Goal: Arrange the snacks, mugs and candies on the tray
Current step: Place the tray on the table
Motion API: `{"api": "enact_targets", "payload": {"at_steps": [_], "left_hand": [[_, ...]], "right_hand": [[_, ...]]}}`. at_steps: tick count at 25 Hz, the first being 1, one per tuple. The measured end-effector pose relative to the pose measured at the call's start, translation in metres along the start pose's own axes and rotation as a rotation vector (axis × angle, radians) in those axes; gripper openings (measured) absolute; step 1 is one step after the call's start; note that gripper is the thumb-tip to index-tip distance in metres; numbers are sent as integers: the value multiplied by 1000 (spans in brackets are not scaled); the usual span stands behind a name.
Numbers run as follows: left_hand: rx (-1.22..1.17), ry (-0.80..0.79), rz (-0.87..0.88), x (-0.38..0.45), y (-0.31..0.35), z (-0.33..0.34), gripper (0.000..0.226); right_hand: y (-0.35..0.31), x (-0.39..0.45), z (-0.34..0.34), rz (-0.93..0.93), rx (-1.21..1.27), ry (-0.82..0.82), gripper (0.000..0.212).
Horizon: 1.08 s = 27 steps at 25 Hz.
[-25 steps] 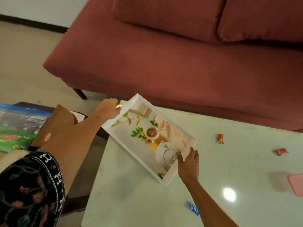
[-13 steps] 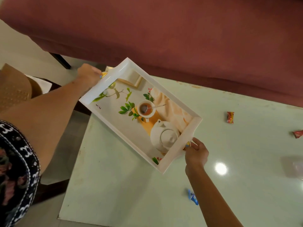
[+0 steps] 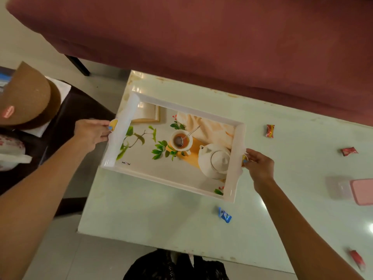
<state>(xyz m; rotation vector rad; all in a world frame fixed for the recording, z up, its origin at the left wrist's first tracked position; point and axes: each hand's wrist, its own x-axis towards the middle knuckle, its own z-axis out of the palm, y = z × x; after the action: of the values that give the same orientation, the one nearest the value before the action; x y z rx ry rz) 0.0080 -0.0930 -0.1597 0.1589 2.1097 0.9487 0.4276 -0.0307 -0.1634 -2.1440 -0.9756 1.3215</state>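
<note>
A white rectangular tray with a printed teapot-and-leaves picture rests on the left end of the pale table. My left hand grips its left handle and my right hand grips its right handle. Nothing lies in the tray. Wrapped candies are scattered on the table: a blue candy just in front of the tray, a red-and-yellow candy to its right, a red candy further right, and another red candy near the front right edge.
A pink flat object lies at the right edge of the table. A maroon sofa runs along the far side. On a dark stool to the left sit brown snack packs and a white bag.
The tray has swung from a tilted, raised position at the table's corner down onto the table, now lying nearly square to it. Both hands keep hold of its handles.
</note>
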Motion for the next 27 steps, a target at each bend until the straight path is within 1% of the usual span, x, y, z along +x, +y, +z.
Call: {"api": "enact_targets", "payload": {"at_steps": [3,5,9,14,16,19,20,22,24,25,27], "left_hand": [[-7,31,-25,-8,-23,-4,4],[0,37,-32,-9,-31,-6,8],[26,67,-37,-9,-39,-7,12],[15,121,-44,-7,-46,-4,9],[68,138,-33,-8,-46,-3,7],[195,200,37,-19,-42,-2,10],[199,215,57,-29,-38,-2,9],[127,192,90,-56,-28,-4,13],[120,134,191,-96,-23,-16,26],[104,131,253,-119,-18,-30,29],[-19,167,334,-163,-10,-61,29]], "right_hand": [[14,1,-2,-5,-38,-26,41],[21,2,-2,-5,-51,-37,42],[29,6,0,-2,-77,-40,41],[28,9,2,4,-83,-36,40],[25,6,2,-10,-113,-20,40],[14,-4,4,-115,-174,23,40],[6,-9,4,-169,-189,23,39],[-12,-20,7,-265,-201,16,36],[-35,-43,9,-362,-205,-12,33],[-52,-59,13,-422,-209,-42,32],[-86,-91,24,-510,-209,-108,32]]}}
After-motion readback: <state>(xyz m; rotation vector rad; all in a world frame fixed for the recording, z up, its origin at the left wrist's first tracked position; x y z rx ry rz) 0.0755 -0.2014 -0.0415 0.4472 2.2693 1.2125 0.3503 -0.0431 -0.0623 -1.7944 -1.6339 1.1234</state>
